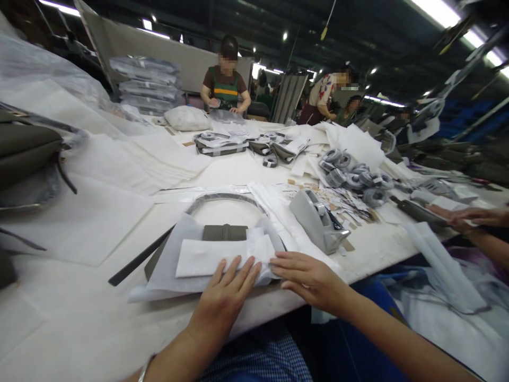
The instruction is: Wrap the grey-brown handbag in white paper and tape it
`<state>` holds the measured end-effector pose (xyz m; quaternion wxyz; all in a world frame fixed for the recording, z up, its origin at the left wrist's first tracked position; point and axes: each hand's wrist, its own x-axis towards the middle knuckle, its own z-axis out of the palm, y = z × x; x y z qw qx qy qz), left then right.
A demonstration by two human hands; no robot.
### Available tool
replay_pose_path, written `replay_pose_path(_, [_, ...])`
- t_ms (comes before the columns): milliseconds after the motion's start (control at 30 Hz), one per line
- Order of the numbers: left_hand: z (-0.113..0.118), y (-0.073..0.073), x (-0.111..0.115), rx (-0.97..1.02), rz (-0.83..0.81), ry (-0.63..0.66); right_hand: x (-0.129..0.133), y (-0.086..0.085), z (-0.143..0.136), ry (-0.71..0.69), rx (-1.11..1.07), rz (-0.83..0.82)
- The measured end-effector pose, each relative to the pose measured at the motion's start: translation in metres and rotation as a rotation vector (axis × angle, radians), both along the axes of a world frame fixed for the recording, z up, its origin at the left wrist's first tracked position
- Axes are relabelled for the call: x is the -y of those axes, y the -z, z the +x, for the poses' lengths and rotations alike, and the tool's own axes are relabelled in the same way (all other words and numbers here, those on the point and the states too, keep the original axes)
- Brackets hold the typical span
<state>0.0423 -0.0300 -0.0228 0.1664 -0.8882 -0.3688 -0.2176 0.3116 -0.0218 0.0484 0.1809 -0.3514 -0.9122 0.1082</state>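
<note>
**Olive-grey bag in white wrapping, 2 hands upon it**

Item 1: olive-grey bag, lying on the white surface directly before the person, near the edge. Flap visible; pale tissue around the body; grey-wrapped handle arching on the far side; dark strap extending to the left.

Item 2: white padded sheet, laid across the bag's front below the flap.

Item 3: left hand, open, palm down, fingers extended and pressing flat on the sheet; nothing gripped. Bracelet at the wrist.

Item 4: right hand, open, fingers extended, fingertips at the right end of the wrapping; no grip visible.

Item 5: grey tape dispenser, tilted, right of the bag.

Item 6: small cards and tags, brown and white, scattered beyond the dispenser; any print too small to read.

Item 7: grey wrapped coils, heaped beside the cards.

Item 8: partly wrapped bags, across the surface. Darker bag at far left.

Item 9: person in a green apron with an orange-yellow stripe, opposite, handling clear plastic. A co-worker's hands at right, over another olive item.
</note>
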Motion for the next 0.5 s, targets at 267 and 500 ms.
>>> replay_pose_path(267, [-0.006,-0.004,-0.005,-0.091,0.070,0.039,-0.024,-0.029,0.057,0.781,-0.215,0.034])
replay_pose_path(500, [-0.007,0.001,-0.007,-0.130,0.156,0.038,-0.086,-0.039,0.112,1.069,-0.319,-0.444])
